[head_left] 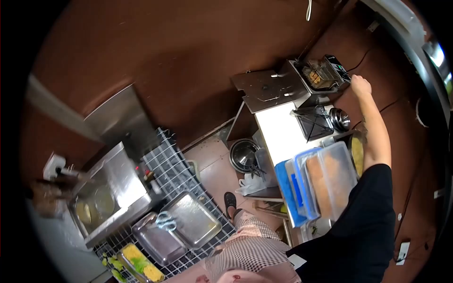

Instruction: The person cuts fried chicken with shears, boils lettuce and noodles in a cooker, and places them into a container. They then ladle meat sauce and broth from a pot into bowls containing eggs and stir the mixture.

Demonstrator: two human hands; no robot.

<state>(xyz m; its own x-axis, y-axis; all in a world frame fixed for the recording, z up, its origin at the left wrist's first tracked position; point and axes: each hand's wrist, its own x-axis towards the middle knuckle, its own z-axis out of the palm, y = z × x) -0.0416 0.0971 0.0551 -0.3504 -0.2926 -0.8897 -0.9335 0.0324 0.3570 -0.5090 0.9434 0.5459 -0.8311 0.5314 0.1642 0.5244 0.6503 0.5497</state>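
Note:
My right hand (pixel 361 85) reaches out at the upper right, fingers closed, against the edge of the deep fryer's control box (pixel 337 67). What the fingers hold is hidden; a basket handle or a knob there cannot be told apart. In the fryer tank just left of the hand sits a wire fry basket (pixel 322 77) with golden pieces of food (pixel 313 77). A dark metal lid (pixel 269 89) lies beside the tank. My left hand is out of view.
Below the fryer stand a black rack (pixel 315 123), stacked bowls (pixel 340 120) and a blue-clipped plastic box (pixel 334 181). On the left are a metal sink (pixel 134 188), trays (pixel 196 221) with scissors (pixel 165 221), and a tray of yellow food (pixel 152 272). A pot (pixel 244 156) stands low.

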